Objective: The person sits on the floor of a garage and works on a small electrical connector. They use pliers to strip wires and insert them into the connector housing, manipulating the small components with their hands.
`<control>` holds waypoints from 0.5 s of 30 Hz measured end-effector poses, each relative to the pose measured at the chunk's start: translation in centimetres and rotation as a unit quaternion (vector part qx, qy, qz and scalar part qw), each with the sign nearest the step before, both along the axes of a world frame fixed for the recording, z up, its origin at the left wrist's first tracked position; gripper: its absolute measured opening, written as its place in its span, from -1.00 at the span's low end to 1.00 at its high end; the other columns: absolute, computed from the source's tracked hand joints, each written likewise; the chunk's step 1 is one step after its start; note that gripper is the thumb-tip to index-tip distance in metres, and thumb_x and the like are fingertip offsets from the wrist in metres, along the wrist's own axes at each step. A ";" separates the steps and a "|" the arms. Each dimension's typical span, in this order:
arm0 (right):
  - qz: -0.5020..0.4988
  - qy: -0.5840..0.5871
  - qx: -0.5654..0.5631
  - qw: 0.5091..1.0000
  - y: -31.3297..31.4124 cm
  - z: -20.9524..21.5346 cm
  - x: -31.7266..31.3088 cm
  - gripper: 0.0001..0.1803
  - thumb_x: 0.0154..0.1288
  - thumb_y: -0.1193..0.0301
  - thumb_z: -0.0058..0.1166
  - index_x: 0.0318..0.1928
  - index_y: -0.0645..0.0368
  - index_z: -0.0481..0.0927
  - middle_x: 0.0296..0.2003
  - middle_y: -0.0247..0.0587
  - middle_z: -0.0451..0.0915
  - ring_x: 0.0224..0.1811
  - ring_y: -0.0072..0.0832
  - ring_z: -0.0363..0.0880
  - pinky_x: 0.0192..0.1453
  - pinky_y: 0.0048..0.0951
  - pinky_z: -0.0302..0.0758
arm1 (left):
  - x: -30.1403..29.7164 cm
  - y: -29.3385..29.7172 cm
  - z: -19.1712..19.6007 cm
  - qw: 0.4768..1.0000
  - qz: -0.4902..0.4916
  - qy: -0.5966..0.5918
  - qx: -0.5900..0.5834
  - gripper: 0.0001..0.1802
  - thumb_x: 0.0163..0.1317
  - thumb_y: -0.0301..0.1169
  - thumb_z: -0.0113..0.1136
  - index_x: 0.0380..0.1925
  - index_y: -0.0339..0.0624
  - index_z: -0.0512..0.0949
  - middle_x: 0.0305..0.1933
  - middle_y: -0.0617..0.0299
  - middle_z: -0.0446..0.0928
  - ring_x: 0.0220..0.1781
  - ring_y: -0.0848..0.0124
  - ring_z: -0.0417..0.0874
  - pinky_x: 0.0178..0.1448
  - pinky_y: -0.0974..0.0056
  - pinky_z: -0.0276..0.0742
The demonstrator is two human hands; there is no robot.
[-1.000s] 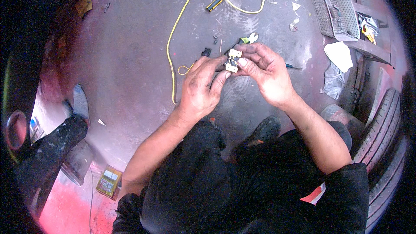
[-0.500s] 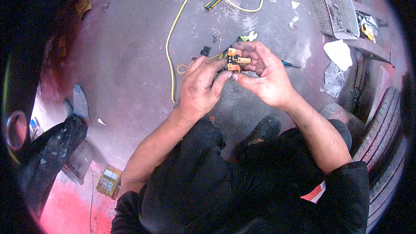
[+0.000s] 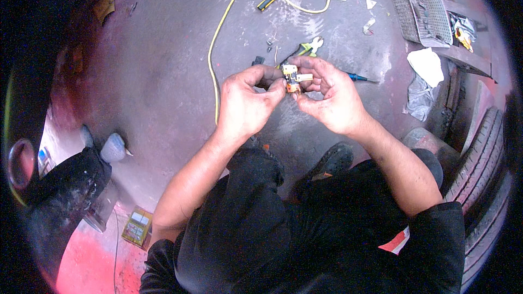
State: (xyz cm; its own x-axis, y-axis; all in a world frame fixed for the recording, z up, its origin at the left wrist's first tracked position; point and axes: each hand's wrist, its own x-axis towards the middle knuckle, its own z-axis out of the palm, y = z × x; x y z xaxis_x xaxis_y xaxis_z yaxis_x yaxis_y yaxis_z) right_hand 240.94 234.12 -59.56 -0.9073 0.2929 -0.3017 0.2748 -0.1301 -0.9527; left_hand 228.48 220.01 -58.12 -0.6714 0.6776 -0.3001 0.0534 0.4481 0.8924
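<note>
So from my end of the feed, both sets of fingers are narrowed on one thing: a small cream-and-black electrical fitting (image 3: 290, 69), held up between the hands over the floor (image 3: 163, 81). My left hand (image 3: 246, 100) pinches its left side with thumb and forefinger, while my right hand (image 3: 336, 98) steadies it from behind and below, probably so the detailed face points up at me and doesn't twist. I'd guess the lime-green pliers (image 3: 312, 47) and blue screwdriver (image 3: 357, 77) lie just beyond to be handy. The fitting's underside is a mystery, the right hand hides part of both tools, and that black blocky piece (image 3: 258, 61) past my left hand is too covered to identify.
</note>
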 end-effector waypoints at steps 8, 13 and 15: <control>0.018 -0.015 -0.060 0.998 0.2 0.7 0.0 -0.39 0.15 0.73 0.15 0.24 0.24 0.36 -0.04 -0.25 0.57 -0.03 -0.53 0.58 0.10 -0.43 0.53 | 0.4 -0.3 -0.3 0.999 -0.008 -0.041 -0.026 -0.86 0.22 -0.47 0.28 -0.30 -0.34 0.65 -0.38 0.20 0.67 -0.30 0.56 0.62 -0.18 0.36 0.55; 0.001 -0.017 -0.167 0.986 0.5 1.0 -0.2 -0.35 0.19 0.71 0.18 0.30 0.25 0.31 -0.04 -0.22 0.57 0.01 -0.50 0.58 0.14 -0.41 0.54 | -0.1 -1.5 -1.2 0.982 -0.008 -0.178 0.068 -0.88 0.29 -0.55 0.21 -0.20 -0.34 0.63 -0.27 0.23 0.67 -0.22 0.55 0.62 -0.09 0.37 0.55; 0.008 -0.020 -0.172 0.985 0.7 1.1 -0.3 -0.34 0.21 0.70 0.19 0.31 0.25 0.29 -0.04 -0.22 0.57 0.03 -0.49 0.58 0.14 -0.41 0.54 | -0.1 -1.8 -1.2 0.976 -0.011 -0.199 0.088 -0.85 0.29 -0.58 0.20 -0.16 -0.35 0.61 -0.24 0.23 0.67 -0.20 0.54 0.62 -0.07 0.36 0.56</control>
State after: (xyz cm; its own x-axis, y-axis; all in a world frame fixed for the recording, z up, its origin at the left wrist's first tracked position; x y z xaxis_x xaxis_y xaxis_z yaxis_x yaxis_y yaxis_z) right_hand 240.60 234.79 -58.42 -0.8967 0.1519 -0.4158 0.3157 -0.4390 -0.8412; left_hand 228.33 218.21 -59.32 -0.5098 0.7548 -0.4128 -0.3059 0.2894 0.9070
